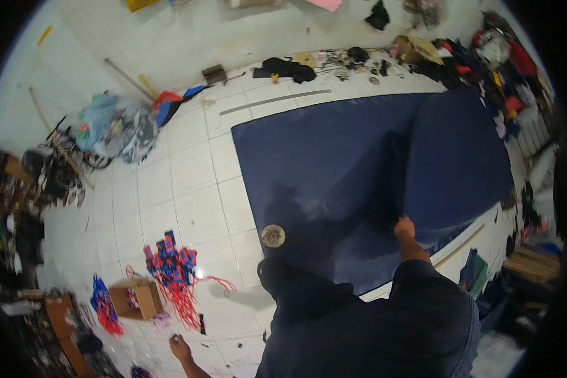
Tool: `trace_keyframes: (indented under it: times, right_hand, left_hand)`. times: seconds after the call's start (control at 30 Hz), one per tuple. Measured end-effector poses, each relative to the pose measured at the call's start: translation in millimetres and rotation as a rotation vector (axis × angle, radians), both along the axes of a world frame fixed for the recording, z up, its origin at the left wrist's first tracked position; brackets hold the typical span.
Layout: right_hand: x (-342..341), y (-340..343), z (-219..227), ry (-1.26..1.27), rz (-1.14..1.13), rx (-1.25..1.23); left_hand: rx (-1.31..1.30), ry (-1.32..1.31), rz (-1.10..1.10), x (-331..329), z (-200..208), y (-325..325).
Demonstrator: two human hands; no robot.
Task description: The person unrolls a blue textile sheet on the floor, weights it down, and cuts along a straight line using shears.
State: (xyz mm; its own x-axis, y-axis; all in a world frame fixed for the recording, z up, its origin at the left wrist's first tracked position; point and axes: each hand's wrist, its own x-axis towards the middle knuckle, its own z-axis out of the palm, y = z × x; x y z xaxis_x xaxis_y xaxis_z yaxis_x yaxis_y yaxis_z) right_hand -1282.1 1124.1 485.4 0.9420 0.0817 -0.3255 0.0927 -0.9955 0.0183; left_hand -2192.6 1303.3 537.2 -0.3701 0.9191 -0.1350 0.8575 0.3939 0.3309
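A large dark blue sheet or mat lies spread over the tiled floor. Its right part is a raised, folded-over flap. My right hand is closed on the near left edge of that flap. Far off to the left, my left hand hangs low with curled fingers; a small object seems to be in them, too small to name. A round speckled disc sits at the sheet's left edge, just ahead of my leg.
Small blue-and-black pouches with red cords are heaped beside an open cardboard box. A clear plastic bag and a bicycle stand far left. A metal strip lies beyond the sheet. Piled clothes fill the right back corner.
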Motion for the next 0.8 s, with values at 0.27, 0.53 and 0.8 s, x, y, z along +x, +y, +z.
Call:
trace_keyframes:
  times: [0.27, 0.53, 0.8]
  right_hand:
    - [-142.1, 69.5, -9.3, -0.004, -0.141, 0.022]
    - [-232.8, 175.4, 13.3, -0.064, -0.254, 0.189]
    - [-367.3, 238.1, -17.9, -0.191, -0.266, 0.205]
  left_hand:
    - [-0.05, -0.64, -0.563, 78.1, -24.7, 261.6]
    - [-0.364, -0.159, -0.748, 55.3, -76.3, 303.1]
    - [-0.525, 0.023, -1.104, 81.1, -96.2, 532.8]
